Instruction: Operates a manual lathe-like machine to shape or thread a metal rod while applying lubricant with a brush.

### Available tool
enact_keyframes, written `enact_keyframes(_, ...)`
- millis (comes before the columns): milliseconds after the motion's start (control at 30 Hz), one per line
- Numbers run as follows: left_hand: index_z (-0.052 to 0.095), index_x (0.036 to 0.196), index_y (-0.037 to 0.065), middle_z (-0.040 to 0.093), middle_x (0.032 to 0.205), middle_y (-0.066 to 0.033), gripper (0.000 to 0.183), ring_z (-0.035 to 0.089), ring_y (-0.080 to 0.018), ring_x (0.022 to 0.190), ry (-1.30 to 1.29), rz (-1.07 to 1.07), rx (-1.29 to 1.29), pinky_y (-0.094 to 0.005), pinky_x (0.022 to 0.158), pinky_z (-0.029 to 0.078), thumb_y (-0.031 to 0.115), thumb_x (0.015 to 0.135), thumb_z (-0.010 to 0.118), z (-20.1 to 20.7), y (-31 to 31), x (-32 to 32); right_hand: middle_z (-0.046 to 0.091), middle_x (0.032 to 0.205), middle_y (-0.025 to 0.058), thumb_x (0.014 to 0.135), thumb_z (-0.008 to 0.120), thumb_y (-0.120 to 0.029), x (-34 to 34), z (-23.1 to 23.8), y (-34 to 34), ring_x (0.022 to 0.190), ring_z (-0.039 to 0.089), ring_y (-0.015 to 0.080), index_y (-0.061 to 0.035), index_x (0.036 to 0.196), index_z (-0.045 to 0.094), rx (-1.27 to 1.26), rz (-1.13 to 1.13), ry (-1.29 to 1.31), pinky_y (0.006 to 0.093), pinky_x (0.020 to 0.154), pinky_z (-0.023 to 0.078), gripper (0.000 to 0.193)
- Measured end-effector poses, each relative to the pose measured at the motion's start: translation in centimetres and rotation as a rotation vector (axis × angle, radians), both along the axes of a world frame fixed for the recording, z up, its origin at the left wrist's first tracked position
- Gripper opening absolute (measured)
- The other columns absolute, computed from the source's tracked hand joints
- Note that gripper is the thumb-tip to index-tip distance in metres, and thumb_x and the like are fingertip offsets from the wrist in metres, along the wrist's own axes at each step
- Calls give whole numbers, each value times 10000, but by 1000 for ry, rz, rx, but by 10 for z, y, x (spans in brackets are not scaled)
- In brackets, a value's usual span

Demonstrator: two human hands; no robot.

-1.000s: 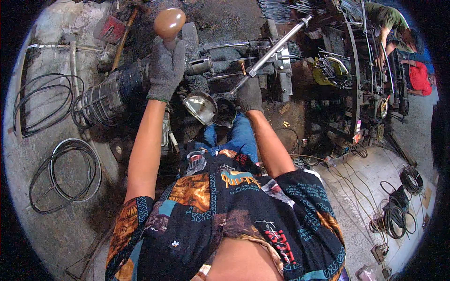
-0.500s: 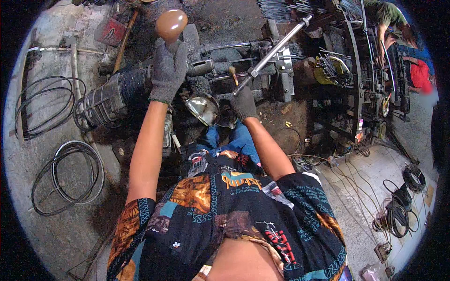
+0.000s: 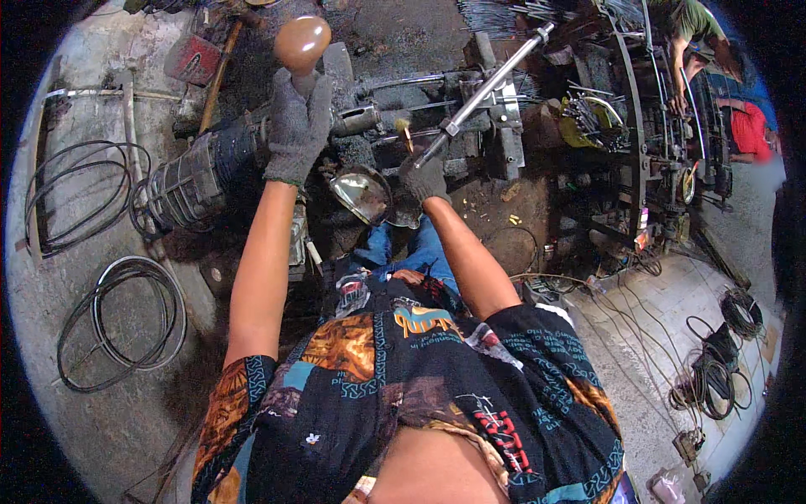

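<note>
Knob (image 3: 302, 44), brown and glossy, stands just beyond the left hand (image 3: 298, 126), left of centre at the far side. Grey glove on that hand; fingers lie along the stem right under the knob. Palm side hidden, so cannot tell how tightly they close.

Right hand (image 3: 424, 178), also in a grey glove, is farther right and a little nearer. Fingers are closed on a brush (image 3: 406, 134), its bristle end pointing far. A steel rod (image 3: 499, 77) with a collar slants from beside this glove toward far right; cannot tell whether hand and rod touch.

Machine (image 3: 357, 120) lies between and beyond the hands, dark and grimy, with a motor (image 3: 197, 176) at its left end and a block (image 3: 510, 139) at its right. Shiny dish (image 3: 359, 191), tilted, sits between the two forearms, left of the right hand and near the person's jeans (image 3: 428, 244).

Left floor: two cable coils, one near (image 3: 138, 315), one farther (image 3: 80, 202). Red box (image 3: 193, 59) at far left, beside a wooden handle (image 3: 222, 76). Right: yellow bucket (image 3: 579, 134) containing thin metal rods; beyond it, at far right, a co-worker in a green shirt (image 3: 693, 21) leans over a frame.
</note>
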State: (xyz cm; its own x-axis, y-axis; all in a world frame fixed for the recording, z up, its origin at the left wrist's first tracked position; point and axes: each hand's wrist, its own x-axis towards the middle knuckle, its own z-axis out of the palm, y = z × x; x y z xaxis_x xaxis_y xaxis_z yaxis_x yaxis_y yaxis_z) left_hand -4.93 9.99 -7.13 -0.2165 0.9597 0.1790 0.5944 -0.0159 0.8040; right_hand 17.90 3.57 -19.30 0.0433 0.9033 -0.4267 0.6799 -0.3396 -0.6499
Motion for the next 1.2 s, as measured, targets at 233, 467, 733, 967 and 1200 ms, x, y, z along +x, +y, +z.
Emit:
enact_keyframes(233,530,1125,19,623,996,-84,244,593,-207,985,9,44,23,-356,913,461,186,982,636,-1,-5,2,654,911,310,893,555,-230,19,-4,13,912,634,510,-6,1051,592,46,25,-24,572,766,505,277)
enact_keyframes(467,518,1136,-1,629,1015,-104,298,610,-208,964,66,19,116,-363,889,481,210,976,653,-1,-4,1,626,923,326,919,523,-213,5,-7,12,896,612,531,-11,1049,595,366,50,-25,577,760,498,251)
enact_keyframes(733,506,1180,0,631,1024,-92,341,613,-198,968,1,5,137,-351,887,488,216,969,665,2,-2,4,660,1013,297,904,563,-145,32,-12,9,968,633,484,18,1127,590,249,16,-84,537,815,511,277)
enact_keyframes(967,489,1235,3,648,1029,-93,388,634,-210,962,40,25,97,-362,878,497,228,970,662,1,-5,3,659,1108,274,927,557,-151,45,-34,-2,1043,619,478,-1,1273,570,291,-30,85,529,865,506,377)
enact_keyframes(1200,496,1211,6,661,1017,-121,380,655,-250,955,35,55,88,-393,857,509,251,970,658,5,-4,7,652,1117,285,928,551,-178,44,-22,26,1031,621,486,-37,1286,580,35,-28,-84,536,859,502,385)
